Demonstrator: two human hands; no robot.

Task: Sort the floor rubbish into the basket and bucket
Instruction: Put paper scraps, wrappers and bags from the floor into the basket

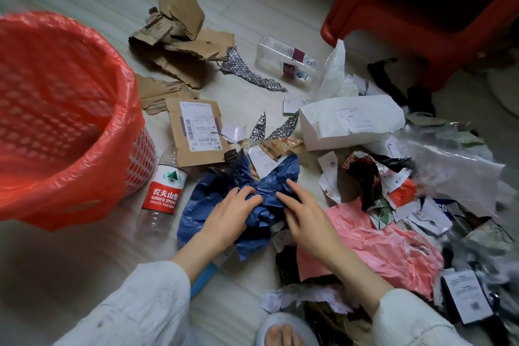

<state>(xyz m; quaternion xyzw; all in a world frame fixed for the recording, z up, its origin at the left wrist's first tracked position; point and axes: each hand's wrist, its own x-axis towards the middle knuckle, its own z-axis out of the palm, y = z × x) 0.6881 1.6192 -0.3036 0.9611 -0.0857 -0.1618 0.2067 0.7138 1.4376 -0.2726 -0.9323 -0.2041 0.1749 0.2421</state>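
Both hands work the crumpled blue plastic bag (261, 194) on the floor (84, 267). Left hand (227, 216) grips its folds with curled fingers (247, 194). Right hand (306, 213) presses it with extended fingers. The red-lined basket (59, 109) stands left, touching a plastic bottle (163, 191).

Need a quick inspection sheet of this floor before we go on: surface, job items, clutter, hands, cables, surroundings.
Surface: pale floor, littered.
Job's things: red-lined basket at left; bucket not seen; blue plastic bag at centre.
Clutter: water bottle lying beside the basket, torn cardboard, white parcel, pink sheet, paper scraps.
Hands: left hand grips the bag; right hand rests on it, fingers straight.
Cables: nothing seen.
Surroundings: red stool.
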